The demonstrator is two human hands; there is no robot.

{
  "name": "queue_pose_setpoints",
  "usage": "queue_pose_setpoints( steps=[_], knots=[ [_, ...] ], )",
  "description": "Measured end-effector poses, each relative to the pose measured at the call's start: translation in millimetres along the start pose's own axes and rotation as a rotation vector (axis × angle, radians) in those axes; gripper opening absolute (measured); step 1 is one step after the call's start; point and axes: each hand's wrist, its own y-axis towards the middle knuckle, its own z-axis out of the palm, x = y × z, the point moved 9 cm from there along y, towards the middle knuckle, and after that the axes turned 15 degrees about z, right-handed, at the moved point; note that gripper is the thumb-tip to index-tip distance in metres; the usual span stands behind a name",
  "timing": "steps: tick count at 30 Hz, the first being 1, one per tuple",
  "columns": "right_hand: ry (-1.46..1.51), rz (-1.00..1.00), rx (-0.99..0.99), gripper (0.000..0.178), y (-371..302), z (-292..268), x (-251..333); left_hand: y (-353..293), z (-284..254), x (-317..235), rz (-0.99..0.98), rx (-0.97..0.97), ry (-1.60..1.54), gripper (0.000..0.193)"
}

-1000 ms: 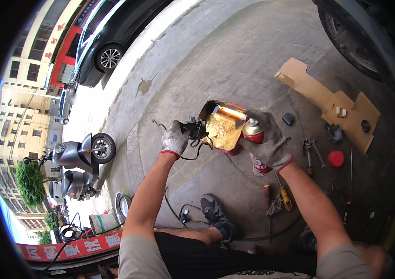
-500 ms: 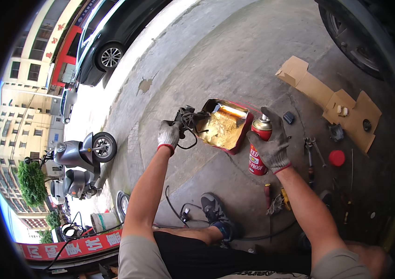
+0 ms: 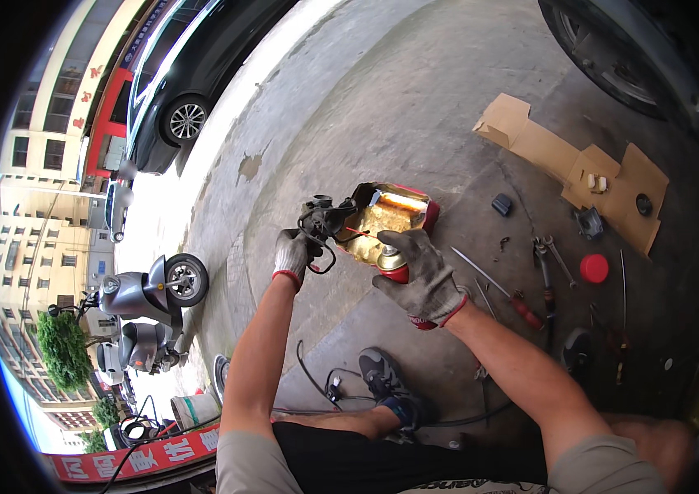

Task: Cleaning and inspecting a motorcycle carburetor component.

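Observation:
My left hand (image 3: 293,249), in a grey work glove, is closed around a dark carburetor (image 3: 328,221) with thin black hoses dangling from it. My gloved right hand (image 3: 425,278) grips a red spray can (image 3: 393,269), its index finger over the nozzle at the top. From that nozzle a thin red straw (image 3: 361,234) points left at the carburetor. Just beyond both hands lies a cut-open red tin tray (image 3: 432,216) with a shiny golden inside; the carburetor overlaps its left edge. My right hand hides most of the can's body.
To the right lie a screwdriver (image 3: 522,310), pliers (image 3: 545,276), a wrench (image 3: 562,260), a red cap (image 3: 594,268) and flattened cardboard (image 3: 549,156) with small parts on it. A black cable (image 3: 313,375) runs near my shoe (image 3: 384,375). Scooters (image 3: 148,296) stand at left.
My right hand has brought the spray can left and tilted it, its straw now toward the carburetor. The carburetor has turned in my left hand. A screwdriver on the floor has come into view.

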Motion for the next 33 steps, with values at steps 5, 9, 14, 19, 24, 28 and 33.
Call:
queue_pose_setpoints(
  steps=[5,9,14,19,24,28,33],
  knots=[
    [-0.026,0.028,0.024,0.069,1,7,1,4,-1,9,-0.024,0.037,-0.007,0.025],
    [-0.007,0.024,0.048,0.069,1,9,3,0,2,4,-0.022,0.038,-0.009,0.029],
    [-0.040,0.067,0.077,0.070,0,9,2,-8,2,-9,-0.008,0.018,-0.014,0.027],
    [-0.055,0.061,0.057,0.069,-2,4,-4,-6,-2,-8,0.020,-0.028,0.024,0.026],
    [-0.043,0.102,0.105,0.070,-5,4,-4,-1,-5,-7,0.041,-0.037,0.142,0.033],
    [-0.064,0.080,0.024,0.069,-8,2,-11,-4,0,-14,0.050,-0.037,0.187,0.033],
    [-0.083,0.038,0.015,0.075,-10,-1,-8,-5,-1,-10,-0.002,-0.077,0.112,0.027]
  ],
)
